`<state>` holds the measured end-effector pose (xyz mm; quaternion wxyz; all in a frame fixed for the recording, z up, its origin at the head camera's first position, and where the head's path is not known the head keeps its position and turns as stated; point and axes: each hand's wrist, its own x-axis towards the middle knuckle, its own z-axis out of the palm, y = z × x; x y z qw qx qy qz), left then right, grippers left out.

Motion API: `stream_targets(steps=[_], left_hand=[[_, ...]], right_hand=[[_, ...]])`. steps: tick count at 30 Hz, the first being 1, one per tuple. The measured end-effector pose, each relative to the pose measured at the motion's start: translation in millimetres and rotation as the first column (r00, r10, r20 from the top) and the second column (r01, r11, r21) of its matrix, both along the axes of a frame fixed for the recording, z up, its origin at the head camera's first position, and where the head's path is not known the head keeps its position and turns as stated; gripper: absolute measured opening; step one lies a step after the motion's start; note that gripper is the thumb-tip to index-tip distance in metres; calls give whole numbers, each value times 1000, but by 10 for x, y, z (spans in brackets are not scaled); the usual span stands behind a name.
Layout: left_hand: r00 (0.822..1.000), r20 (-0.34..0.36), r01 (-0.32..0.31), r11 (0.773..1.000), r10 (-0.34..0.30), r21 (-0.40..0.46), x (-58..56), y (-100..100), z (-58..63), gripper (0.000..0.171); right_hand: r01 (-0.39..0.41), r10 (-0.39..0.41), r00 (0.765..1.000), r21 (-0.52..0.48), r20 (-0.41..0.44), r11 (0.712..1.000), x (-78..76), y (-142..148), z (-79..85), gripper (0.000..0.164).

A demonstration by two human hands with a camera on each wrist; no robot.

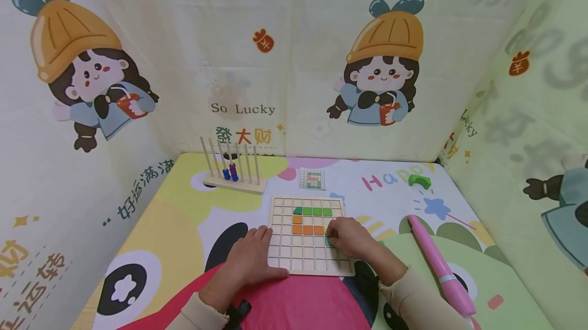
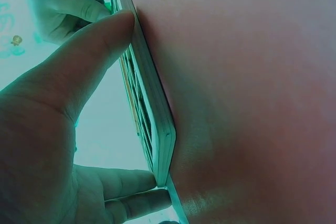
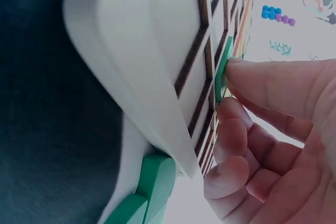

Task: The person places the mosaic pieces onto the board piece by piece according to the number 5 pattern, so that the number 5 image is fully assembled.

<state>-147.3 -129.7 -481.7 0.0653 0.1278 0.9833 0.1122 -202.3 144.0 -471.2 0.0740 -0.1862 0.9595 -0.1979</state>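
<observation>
A square wooden grid board (image 1: pixel 298 261) lies on the patterned table cover. Green tiles (image 1: pixel 317 211) form a row near its top, beginning with a darker rounded one. Below them sit orange tiles (image 1: pixel 308 230). My left hand (image 1: pixel 250 256) steadies the board's near left corner, with straight fingers along the left side and the thumb against the front edge (image 2: pixel 157 103). Between thumb and index finger, my right hand (image 1: pixel 351 238) pinches a dark green tile (image 3: pixel 223 69) right at the grid's surface on the right side. That hand covers some of the right-hand squares.
Behind the board stand a wooden peg abacus (image 1: pixel 236 185) with blue and purple beads and a small pattern card (image 1: pixel 312 179). A green arch block (image 1: pixel 419 182) is at the back right. The long pink pen-shaped object (image 1: pixel 434 258) lies right. Green blocks (image 3: pixel 157 177) sit beside the board.
</observation>
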Motion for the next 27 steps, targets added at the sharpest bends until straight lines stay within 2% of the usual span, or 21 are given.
stream_targets(steps=[4,7,14,21,27], left_hand=[[1000,-2,-4,1000,4,1,-12,-9,-2,117],[1000,-3,-4,1000,4,4,-16,-13,-11,117],[1000,3,2,1000,-2,7,-3,-12,-18,118],[1000,-5,-2,1000,2,4,-11,-5,-9,117],[1000,-4,-8,1000,8,-3,-16,-6,-13,116]], right_hand=[[0,0,1000,-3,-21,1000,-1,5,0,7],[-10,9,1000,-44,-19,999,-13,66,27,2],[-9,4,999,-154,-34,988,-78,422,106,14],[61,-68,996,-135,-48,989,-86,753,139,15],[59,-63,998,-102,-31,993,-48,883,97,13]])
